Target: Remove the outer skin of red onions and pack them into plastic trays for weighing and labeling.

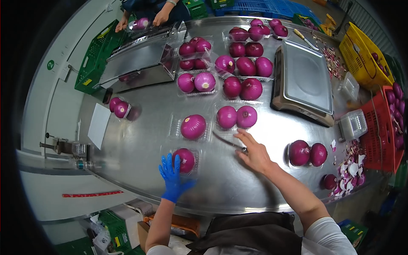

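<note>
My left hand (173, 178), in a blue glove, is spread at the left side of a red onion (185, 160) that sits in a clear plastic tray. My bare right hand (255, 154) holds a small curved knife (227, 140), its blade pointing up and left. Above the gloved hand, a tray carries one large red onion (193, 127). Just beyond the knife, another tray has a pair of red onions (236, 117). Further right lies a tray with two red onions (308, 153). More filled trays (243, 88) stand towards the far side.
A weighing scale (306, 79) stands at the right, beside yellow (357, 57) and red crates (376, 127). Onion peels (352, 172) and a loose onion (329, 181) lie near the right edge. A steel wrapping machine (137, 60) stands at far left, where another person's hands (162, 16) hold a pack.
</note>
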Available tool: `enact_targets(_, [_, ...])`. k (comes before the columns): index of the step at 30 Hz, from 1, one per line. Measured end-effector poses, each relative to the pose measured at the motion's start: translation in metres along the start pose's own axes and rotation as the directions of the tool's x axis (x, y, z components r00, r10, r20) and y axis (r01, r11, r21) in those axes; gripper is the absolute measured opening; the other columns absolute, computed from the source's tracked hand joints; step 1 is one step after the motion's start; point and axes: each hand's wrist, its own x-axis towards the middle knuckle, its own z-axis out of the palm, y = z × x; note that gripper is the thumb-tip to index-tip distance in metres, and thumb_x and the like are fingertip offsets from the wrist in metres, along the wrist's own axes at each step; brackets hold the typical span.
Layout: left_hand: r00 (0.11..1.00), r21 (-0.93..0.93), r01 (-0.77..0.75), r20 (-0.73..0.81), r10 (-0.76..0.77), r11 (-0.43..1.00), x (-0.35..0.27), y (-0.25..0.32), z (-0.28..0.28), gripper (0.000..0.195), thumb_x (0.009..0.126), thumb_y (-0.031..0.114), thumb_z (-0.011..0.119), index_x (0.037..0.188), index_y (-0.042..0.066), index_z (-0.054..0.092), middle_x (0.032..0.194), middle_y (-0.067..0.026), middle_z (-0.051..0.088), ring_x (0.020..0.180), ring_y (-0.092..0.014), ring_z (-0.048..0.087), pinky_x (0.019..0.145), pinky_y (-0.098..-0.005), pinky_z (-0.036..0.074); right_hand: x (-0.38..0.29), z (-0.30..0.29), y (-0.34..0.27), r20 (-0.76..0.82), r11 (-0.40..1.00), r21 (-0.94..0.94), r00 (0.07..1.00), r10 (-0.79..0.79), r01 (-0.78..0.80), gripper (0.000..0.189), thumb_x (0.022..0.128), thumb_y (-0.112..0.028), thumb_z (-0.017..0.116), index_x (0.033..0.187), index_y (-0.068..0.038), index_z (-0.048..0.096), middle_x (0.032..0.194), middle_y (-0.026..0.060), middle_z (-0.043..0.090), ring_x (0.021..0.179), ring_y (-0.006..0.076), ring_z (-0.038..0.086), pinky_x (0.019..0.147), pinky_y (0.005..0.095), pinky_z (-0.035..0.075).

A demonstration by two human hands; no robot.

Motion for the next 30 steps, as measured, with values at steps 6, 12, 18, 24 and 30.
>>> enact_targets(6, [0.988,-0.065,0.004,-0.151,-0.014,0.998,0.049,-0.004,0.03,0.118,0.063,0.048,0.082,0.155,0.011,0.018,0.157,-0.0193,0.021,0.146,-0.041,0.017,0.113,-0.061,0.01,-0.051,-0.001,-0.008,0.072,0.993,0.08,0.994,0.077,-0.083,0.047,0.086,-0.013,0.067,0.13,-0.012,0.049,0.143,0.0113,0.046,0.078,0.0289,0.069,0.076,0.0385,0.056])
enact_targets(12, [0.983,-0.146,-0.011,-0.182,-0.016,0.989,0.116,-0.002,0.042,0.119,0.061,0.032,0.088,0.155,0.014,0.018,0.157,-0.016,0.021,0.146,-0.036,0.018,0.114,-0.0577,0.008,-0.099,-0.007,0.0,-0.014,0.971,0.17,0.985,0.173,-0.168,0.043,0.086,-0.012,0.067,0.127,-0.01,0.052,0.132,0.0115,0.055,0.078,0.0291,0.068,0.076,0.0385,0.055])
enact_targets(18, [0.956,-0.283,-0.119,-0.29,0.033,0.952,0.152,-0.023,0.058,0.119,0.059,0.033,0.089,0.154,0.016,0.021,0.154,-0.0155,0.027,0.143,-0.035,0.024,0.116,-0.054,0.011,-0.133,-0.014,0.006,-0.111,0.961,0.22,0.974,0.198,-0.17,0.041,0.086,-0.011,0.066,0.125,-0.01,0.054,0.129,0.0117,0.057,0.085,0.0317,0.068,0.077,0.0386,0.055])
enact_targets(24, [0.925,-0.161,-0.183,-0.364,0.114,0.97,0.134,-0.01,0.04,0.12,0.057,0.021,0.089,0.155,0.016,0.02,0.156,-0.013,0.025,0.144,-0.032,0.025,0.116,-0.0484,0.015,-0.167,-0.083,0.048,-0.634,0.972,-0.055,0.76,0.144,-0.23,0.052,0.078,-0.002,0.064,0.128,-0.011,0.051,0.138,0.0171,0.049,0.118,0.0394,0.055,0.09,0.0406,0.054])
enact_targets(30, [0.956,-0.224,-0.001,-0.286,-0.064,0.975,0.115,0.036,0.019,0.118,0.06,0.009,0.082,0.155,0.01,0.013,0.158,-0.0126,0.021,0.145,-0.031,0.023,0.116,-0.0463,0.015,-0.219,-0.135,0.129,-0.654,0.736,0.402,0.393,0.647,-0.544,0.069,0.082,-0.021,0.075,0.141,-0.004,0.042,0.095,0.0161,0.067,0.047,0.0126,0.054,0.051,0.0284,0.048])
